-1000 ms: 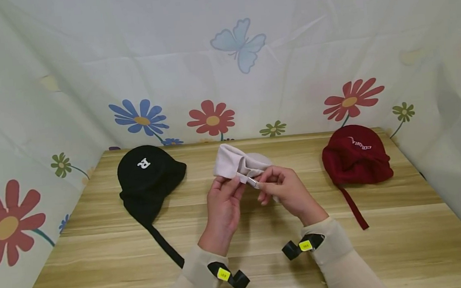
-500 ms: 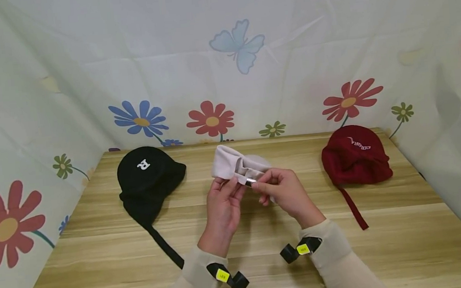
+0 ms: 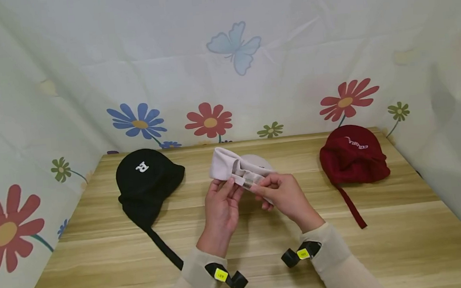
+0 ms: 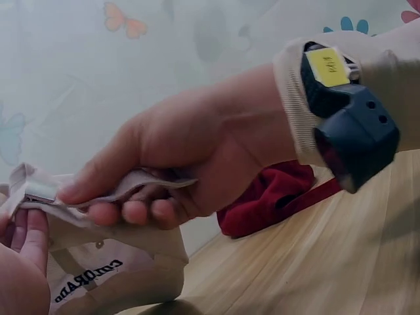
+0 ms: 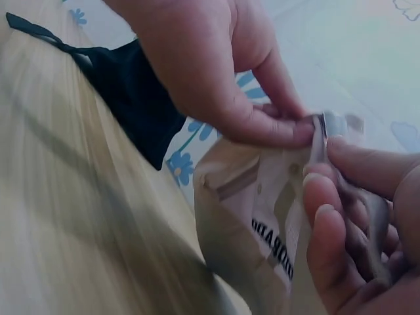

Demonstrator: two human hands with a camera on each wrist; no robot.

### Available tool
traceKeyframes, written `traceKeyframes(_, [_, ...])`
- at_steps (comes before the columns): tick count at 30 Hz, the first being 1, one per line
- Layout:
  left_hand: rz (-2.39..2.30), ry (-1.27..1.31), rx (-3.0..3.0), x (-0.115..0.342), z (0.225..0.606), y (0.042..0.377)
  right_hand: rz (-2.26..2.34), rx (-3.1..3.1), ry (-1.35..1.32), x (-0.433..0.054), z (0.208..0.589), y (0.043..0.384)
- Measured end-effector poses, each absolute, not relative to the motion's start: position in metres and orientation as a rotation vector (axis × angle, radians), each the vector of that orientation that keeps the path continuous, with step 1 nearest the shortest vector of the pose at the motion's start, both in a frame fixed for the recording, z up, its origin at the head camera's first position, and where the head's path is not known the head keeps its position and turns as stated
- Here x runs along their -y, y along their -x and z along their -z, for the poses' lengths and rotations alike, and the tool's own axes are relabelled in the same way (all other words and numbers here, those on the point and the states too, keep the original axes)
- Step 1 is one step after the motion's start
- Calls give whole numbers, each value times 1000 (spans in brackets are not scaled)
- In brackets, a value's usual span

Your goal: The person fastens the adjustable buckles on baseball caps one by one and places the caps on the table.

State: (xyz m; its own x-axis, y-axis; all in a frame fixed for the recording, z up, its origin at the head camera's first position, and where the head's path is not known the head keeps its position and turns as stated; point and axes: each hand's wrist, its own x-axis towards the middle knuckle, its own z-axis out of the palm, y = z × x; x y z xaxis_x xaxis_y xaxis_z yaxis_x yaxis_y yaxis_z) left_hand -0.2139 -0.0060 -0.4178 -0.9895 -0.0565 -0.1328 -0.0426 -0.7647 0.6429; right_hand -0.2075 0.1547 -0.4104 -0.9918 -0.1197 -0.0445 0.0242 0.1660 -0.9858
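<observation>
A pale beige cap (image 3: 221,164) is held off the table at the middle, its underside and strap turned toward me. My left hand (image 3: 222,211) pinches the cap's back edge beside a small metal buckle (image 4: 41,191). Right next to it, my right hand (image 3: 288,199) pinches the cap's strap (image 4: 141,180) between thumb and fingers, and the strap's tail lies along the palm. Dark lettering shows on the cap (image 5: 230,216) in the right wrist view. Fingers hide part of the strap where it meets the buckle.
On the wooden table (image 3: 100,256), a black cap (image 3: 147,183) with a white letter lies at left, its strap trailing forward. At right is a dark red cap (image 3: 352,156), its strap also pointing forward. A flower-printed curtain (image 3: 158,68) hangs behind and at both sides.
My right hand has shifted slightly, and its fingers now lie closer over the strap and buckle. My left hand keeps its grip on the cap. The other caps have not moved.
</observation>
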Motion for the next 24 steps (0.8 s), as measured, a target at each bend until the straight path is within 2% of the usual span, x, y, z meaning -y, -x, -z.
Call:
traceKeyframes(14, [2903,-246,1059,10,411,218,2113,-2141,194,-193,435,199])
traceKeyframes(24, [2899,-224,1085,7,413,217,2296,-2017,-3,-208,447,195])
